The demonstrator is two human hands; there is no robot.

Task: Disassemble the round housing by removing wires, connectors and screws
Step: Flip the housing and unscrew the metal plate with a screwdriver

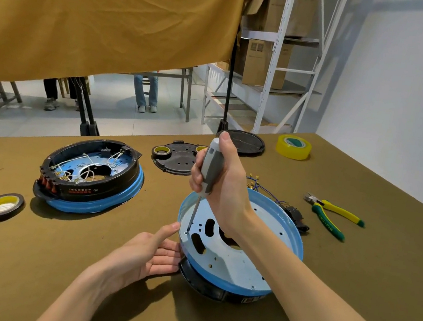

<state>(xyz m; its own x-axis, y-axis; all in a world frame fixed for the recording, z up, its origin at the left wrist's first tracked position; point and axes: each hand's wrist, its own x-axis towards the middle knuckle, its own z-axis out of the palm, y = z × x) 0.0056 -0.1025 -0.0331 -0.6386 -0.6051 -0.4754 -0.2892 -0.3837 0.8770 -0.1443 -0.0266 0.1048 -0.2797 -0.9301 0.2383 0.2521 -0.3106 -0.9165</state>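
A round blue housing (242,265) with a pale perforated plate lies tilted on the table in front of me. My right hand (225,178) grips a grey-handled screwdriver (210,171) held nearly upright, its tip on a screw (186,232) near the housing's left rim. My left hand (153,254) rests against the housing's left side, fingers straight and thumb on the rim. Loose blue wires with connectors (261,185) and a black part (296,215) lie just behind the housing.
A second blue-and-black housing (91,176) with white wires sits at left. Black covers (178,157) (247,142), tape rolls (2,207) (161,151) (293,147) and green-yellow pliers (331,218) lie around. A mustard cloth hangs behind; shelves stand at back right.
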